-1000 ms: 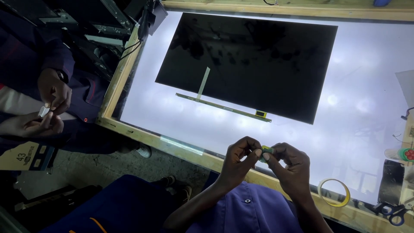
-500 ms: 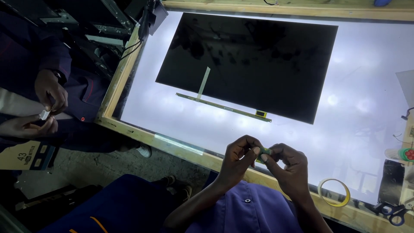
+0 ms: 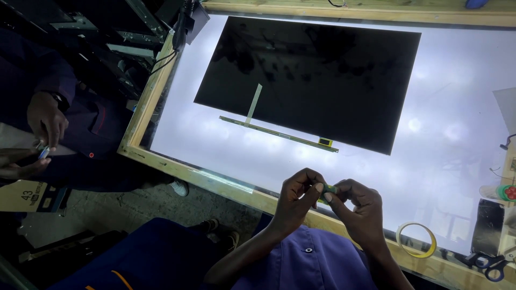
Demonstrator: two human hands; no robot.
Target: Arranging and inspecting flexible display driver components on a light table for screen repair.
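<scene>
Hands barely shifted since earlier frame: left hand (image 3: 296,192) and right hand (image 3: 359,203) pinched small green piece (image 3: 329,189) between fingertips over the table's wooden rim (image 3: 252,196); slack pinch could've dropped it.

A lit table (image 3: 462,139) fills most of the frame, its wooden rim (image 3: 161,161) running along the lower edge. A dark panel (image 3: 317,75) covers the upper centre, with a thin strip (image 3: 277,133) just below it. Bare lit surface lies open at the lower left and along the right. At the lower right, a tape roll (image 3: 415,240) and scissors (image 3: 486,263) crowd the rim. A co-worker's hand (image 3: 47,121) occupies the far left, off the table.
</scene>
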